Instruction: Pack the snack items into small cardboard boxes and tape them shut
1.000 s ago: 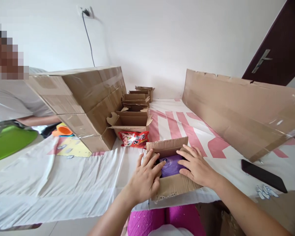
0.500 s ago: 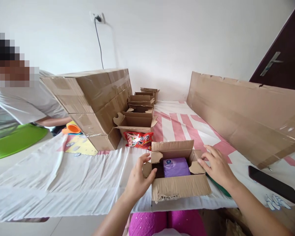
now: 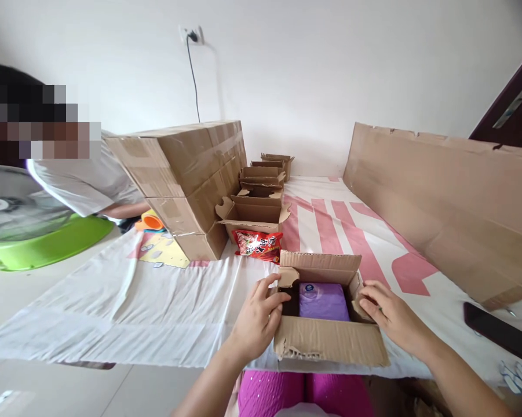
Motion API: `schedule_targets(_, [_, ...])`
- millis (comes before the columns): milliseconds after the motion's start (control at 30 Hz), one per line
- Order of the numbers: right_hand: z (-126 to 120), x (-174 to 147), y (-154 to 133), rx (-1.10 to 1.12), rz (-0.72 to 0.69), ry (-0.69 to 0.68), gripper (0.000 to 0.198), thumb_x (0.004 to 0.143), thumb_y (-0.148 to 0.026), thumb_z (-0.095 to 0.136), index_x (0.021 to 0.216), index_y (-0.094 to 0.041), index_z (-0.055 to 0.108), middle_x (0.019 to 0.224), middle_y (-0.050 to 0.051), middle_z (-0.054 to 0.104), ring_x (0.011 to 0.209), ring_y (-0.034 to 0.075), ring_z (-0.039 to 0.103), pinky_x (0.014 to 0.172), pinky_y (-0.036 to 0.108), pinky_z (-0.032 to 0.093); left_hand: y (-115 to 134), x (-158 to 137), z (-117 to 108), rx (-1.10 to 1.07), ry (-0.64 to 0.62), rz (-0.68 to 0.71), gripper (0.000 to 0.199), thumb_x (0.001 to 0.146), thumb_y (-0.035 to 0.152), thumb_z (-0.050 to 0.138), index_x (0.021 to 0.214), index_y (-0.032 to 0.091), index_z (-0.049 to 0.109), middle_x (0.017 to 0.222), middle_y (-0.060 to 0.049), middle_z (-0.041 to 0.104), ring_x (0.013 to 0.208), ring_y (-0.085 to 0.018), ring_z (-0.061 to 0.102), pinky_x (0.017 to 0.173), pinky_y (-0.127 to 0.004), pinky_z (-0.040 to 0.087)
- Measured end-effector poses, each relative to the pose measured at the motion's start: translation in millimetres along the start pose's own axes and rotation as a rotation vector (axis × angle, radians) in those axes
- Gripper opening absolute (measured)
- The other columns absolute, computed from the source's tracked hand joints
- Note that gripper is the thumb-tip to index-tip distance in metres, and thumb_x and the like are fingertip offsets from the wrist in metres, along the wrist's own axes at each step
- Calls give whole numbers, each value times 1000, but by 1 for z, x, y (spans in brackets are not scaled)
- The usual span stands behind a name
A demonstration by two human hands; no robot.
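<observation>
An open cardboard box [image 3: 330, 341] sits near the front edge of the cloth-covered table, its long flaps spread to the front and back. Inside lies a purple packet [image 3: 324, 301] that looks like tissues, against the right part of the box. My left hand [image 3: 261, 315] grips the box's left side, fingers curled over the edge. On the opposite side, my right hand [image 3: 389, 315] has its fingers closed around the short right flap [image 3: 361, 304]. Just behind the box, a red food packet [image 3: 258, 245] with white lettering leans against another open carton [image 3: 254, 215].
More open cartons [image 3: 261, 174] run in a row towards the wall. Stacked taped boxes [image 3: 191, 168] stand at left, a tall cardboard panel [image 3: 438, 202] at right. A dark phone [image 3: 499, 333] lies at right. Another person [image 3: 82, 179] sits beyond the stack, near a green-based fan [image 3: 56, 243].
The view has turned left, shifting everything rightwards. My left fingers have closed over the box's left side, and my right hand has pulled the right flap outward from over the purple packet.
</observation>
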State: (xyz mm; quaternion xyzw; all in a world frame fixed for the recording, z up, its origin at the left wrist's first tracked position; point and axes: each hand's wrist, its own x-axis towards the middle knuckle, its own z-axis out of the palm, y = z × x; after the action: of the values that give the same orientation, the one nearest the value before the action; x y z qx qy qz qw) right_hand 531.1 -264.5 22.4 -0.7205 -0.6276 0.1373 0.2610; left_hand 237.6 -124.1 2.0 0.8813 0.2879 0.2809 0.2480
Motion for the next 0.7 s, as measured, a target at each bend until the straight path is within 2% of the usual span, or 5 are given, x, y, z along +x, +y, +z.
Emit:
schedule_targets(100, [0,-8,6,105,-17,14,37,94,-53,37,96,-25,62,104,7,66,100,24,64,84,35,53,3,-1,0,156,-45,-40,40,93,39,48,130,28,57,150,-9,38,135,-34,40,107,-55,40])
schedule_targets(267, [4,-17,22,218,-7,47,41,90,-55,45,112,-25,61,110,7,67,109,27,61,87,35,52,-12,-7,16,47,14,-109,71,95,42,44,154,26,6,156,-12,30,143,-32,31,112,-53,35])
schedule_targets(467, [30,-16,49,443,133,346,41,92,-47,43,123,-25,56,124,9,64,114,24,60,94,37,50,-28,-12,36,-380,15,-187,74,94,49,46,154,24,11,160,-12,20,146,-33,19,118,-55,20])
schedule_targets(567, [50,-15,62,554,206,315,44,89,-46,49,128,-25,49,111,10,68,100,22,66,83,36,55,-31,-15,46,-601,38,-155,78,91,58,45,154,26,10,162,-9,14,148,-33,11,120,-53,12])
schedule_targets(700, [65,-12,67,342,113,399,41,86,-41,52,124,-25,53,115,11,63,107,25,60,88,43,52,-34,-18,55,-819,36,-111,90,83,70,48,154,29,10,162,-4,12,149,-31,4,122,-48,6])
